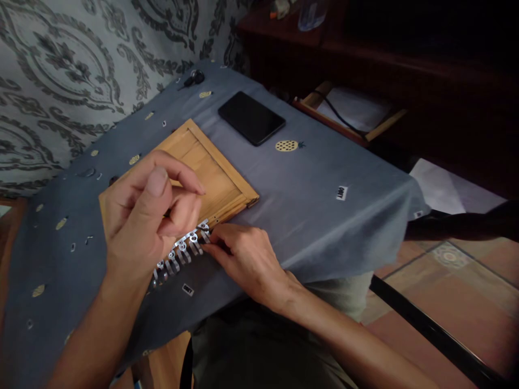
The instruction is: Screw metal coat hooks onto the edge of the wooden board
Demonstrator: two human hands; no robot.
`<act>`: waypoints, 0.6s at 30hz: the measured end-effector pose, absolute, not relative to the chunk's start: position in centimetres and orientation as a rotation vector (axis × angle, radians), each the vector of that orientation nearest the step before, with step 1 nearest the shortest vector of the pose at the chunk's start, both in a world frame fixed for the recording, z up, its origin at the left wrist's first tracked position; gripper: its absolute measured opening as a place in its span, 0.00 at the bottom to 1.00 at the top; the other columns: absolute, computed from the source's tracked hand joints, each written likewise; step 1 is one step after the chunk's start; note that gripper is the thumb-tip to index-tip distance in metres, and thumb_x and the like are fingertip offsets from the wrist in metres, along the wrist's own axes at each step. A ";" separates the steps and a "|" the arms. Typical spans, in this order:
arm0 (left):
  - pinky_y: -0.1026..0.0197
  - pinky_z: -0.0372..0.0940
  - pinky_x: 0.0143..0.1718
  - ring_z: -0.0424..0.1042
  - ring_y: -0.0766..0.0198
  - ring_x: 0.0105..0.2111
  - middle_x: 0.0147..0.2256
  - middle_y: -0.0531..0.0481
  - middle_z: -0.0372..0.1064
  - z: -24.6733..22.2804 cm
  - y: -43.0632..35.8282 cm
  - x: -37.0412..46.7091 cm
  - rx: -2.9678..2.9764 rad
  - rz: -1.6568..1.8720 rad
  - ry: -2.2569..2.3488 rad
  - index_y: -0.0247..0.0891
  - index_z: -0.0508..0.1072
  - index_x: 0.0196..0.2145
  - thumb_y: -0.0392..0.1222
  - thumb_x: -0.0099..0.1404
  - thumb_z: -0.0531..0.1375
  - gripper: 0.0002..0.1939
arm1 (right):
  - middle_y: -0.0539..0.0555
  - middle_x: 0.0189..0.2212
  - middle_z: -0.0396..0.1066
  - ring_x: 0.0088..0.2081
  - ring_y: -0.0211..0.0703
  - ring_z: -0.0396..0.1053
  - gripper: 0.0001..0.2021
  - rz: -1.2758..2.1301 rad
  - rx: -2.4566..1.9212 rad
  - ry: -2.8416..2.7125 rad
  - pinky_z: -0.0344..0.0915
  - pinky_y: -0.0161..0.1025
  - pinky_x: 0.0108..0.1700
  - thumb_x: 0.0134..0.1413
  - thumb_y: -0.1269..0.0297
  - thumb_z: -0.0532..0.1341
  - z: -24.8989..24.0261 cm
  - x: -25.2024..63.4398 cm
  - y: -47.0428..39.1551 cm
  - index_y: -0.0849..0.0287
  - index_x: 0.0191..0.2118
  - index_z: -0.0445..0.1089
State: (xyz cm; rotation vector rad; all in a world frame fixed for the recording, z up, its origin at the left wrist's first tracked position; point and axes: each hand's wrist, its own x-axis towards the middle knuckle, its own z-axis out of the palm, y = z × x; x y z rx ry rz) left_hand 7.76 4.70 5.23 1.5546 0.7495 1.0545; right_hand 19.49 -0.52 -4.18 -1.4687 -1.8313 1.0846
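Observation:
A wooden panel with a raised frame (217, 186) lies on the blue patterned cloth. Along its near edge runs a row of shiny metal hooks or clips (182, 249). My left hand (152, 208) is raised over the panel's left part, its fingers curled together; a small dark bit shows between them, too small to name. My right hand (247, 259) is at the right end of the metal row, thumb and forefinger pinched on the endmost metal piece. Part of the panel and of the row is hidden behind my left hand.
A black phone (251, 118) lies beyond the panel, with a small black object (194, 78) near the cloth's far corner. An open drawer (352, 111) holds papers at the right. A patterned curtain (60, 70) hangs at the back left.

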 end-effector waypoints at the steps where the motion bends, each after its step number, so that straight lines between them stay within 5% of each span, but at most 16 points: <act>1: 0.65 0.52 0.18 0.52 0.71 0.15 0.16 0.59 0.52 5.2 4.4 7.9 1.601 1.113 0.800 0.37 0.77 0.33 0.46 0.73 0.61 0.13 | 0.51 0.31 0.80 0.32 0.40 0.73 0.06 1.078 -1.461 -1.832 0.55 0.37 0.33 0.63 0.65 0.67 -4.2 19.5 -0.5 0.59 0.34 0.75; 4: 0.61 0.61 0.24 0.62 0.66 0.20 0.20 0.56 0.61 5.2 3.4 8.2 1.617 1.285 0.994 0.40 0.77 0.35 0.46 0.74 0.60 0.10 | 0.52 0.32 0.80 0.33 0.40 0.74 0.06 1.064 -1.438 -1.839 0.55 0.37 0.34 0.63 0.65 0.67 -4.1 19.6 -0.6 0.59 0.35 0.75; 10: 0.64 0.44 0.18 0.40 0.73 0.15 0.15 0.62 0.44 5.3 2.6 8.4 1.404 1.307 0.960 0.39 0.75 0.31 0.42 0.71 0.62 0.10 | 0.52 0.32 0.80 0.33 0.40 0.73 0.07 1.075 -1.451 -1.842 0.55 0.37 0.34 0.64 0.63 0.66 -3.9 19.7 -0.7 0.59 0.35 0.75; 18: 0.66 0.40 0.15 0.34 0.75 0.13 0.14 0.64 0.38 5.4 4.8 7.0 1.404 1.119 0.854 0.39 0.76 0.32 0.53 0.67 0.66 0.15 | 0.51 0.32 0.80 0.33 0.40 0.73 0.07 1.098 -1.466 -1.822 0.55 0.37 0.35 0.64 0.63 0.66 -4.0 19.4 -0.6 0.58 0.34 0.75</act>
